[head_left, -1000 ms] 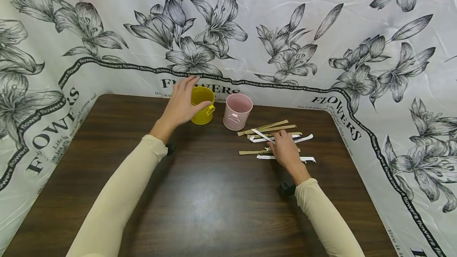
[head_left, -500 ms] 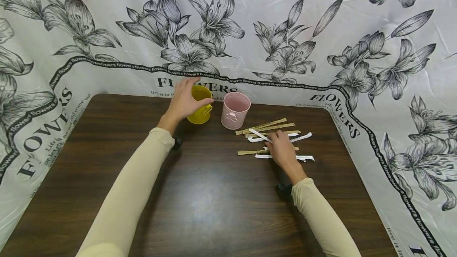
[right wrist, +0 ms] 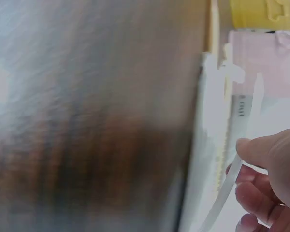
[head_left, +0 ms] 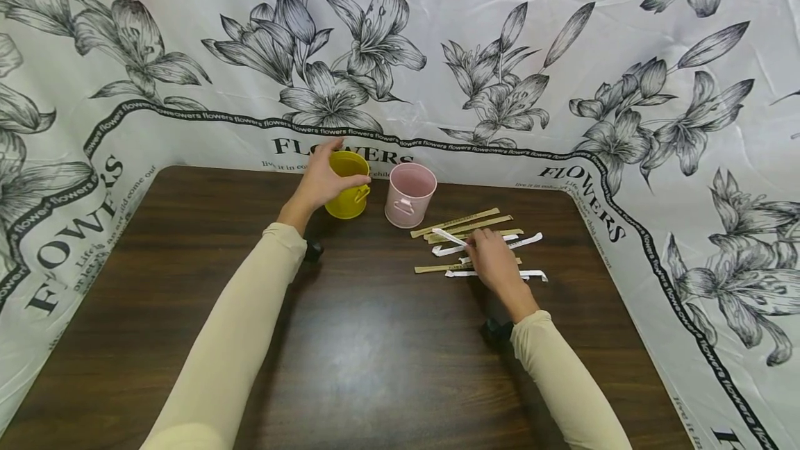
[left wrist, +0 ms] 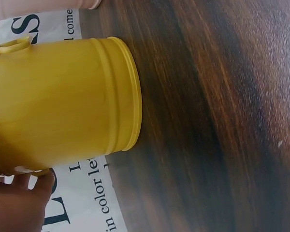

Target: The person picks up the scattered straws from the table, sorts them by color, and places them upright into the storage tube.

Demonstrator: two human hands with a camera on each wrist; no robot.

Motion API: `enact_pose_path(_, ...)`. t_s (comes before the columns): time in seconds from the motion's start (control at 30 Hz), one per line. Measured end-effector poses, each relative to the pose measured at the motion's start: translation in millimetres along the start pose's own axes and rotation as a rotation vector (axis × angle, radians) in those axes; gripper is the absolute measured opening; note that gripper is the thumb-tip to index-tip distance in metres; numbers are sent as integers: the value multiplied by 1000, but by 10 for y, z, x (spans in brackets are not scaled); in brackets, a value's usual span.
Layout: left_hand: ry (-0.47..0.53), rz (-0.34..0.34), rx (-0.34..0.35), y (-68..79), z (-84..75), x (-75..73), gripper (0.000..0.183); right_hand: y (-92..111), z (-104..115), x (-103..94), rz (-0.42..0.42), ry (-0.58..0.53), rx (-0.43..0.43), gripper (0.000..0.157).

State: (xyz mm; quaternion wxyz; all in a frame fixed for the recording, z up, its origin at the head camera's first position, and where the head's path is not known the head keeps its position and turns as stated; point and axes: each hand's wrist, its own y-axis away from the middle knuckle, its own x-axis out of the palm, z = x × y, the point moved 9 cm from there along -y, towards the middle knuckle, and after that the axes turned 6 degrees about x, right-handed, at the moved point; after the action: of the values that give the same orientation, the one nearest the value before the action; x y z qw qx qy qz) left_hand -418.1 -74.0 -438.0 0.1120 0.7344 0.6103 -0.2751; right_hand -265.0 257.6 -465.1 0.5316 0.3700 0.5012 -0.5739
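Fingers (head_left: 338, 153) of the left hand (head_left: 321, 182) curl round the yellow pail (head_left: 347, 186), thumb across its near side and the others over the far rim, gripping it as it stands upright on the tabletop (head_left: 350, 339). In the left wrist view the pail (left wrist: 63, 101) fills the frame, with a fingertip (left wrist: 19, 205) beneath it.

Fingers (right wrist: 261, 150) of the right hand (head_left: 495, 264) pinch one white strip (head_left: 451, 236), lifting its far end towards 10 o'clock over the pile. In the right wrist view that strip (right wrist: 232, 179) bends up from between thumb and forefinger, though the picture is blurred.

Around the right hand lie more strips (head_left: 465, 224), tan and white, mostly pointing from 8 to 2 o'clock, touching or overlapping one another. At 10 o'clock from the pile, just beside it, stands a pink pail (head_left: 409, 194), upright and open, near the yellow one at its 9 o'clock but apart from it. Beyond both, at 12 o'clock, hangs a white cloth (head_left: 500, 54) printed with black flowers.
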Motion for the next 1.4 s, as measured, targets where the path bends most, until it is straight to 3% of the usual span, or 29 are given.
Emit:
enact_pose_path(0.23,57,-7,-59,14,74,12,111,-90,129,-211,-20,-147,-27,11)
enact_pose_path(0.43,61,12,-86,33,92,35,108,-105,299,-487,-143,-299,-136,23)
enact_pose_path(0.57,85,18,-85,22,87,48,105,-124,426,-695,-220,-370,-192,20)
enact_pose_path(0.8,85,24,-94,23,94,42,104,-193,678,-1087,-339,-604,-261,21)
enact_pose_path(0.93,80,31,-98,30,98,32,107,-275,790,-1241,-362,-762,-229,23)
enact_pose_path(1.2,104,41,-80,23,100,33,100,-580,1060,-1355,-309,-1126,-151,28)
enact_pose_path(1.4,120,46,-69,14,100,44,99,-852,1242,-1309,-330,-1255,-115,26)
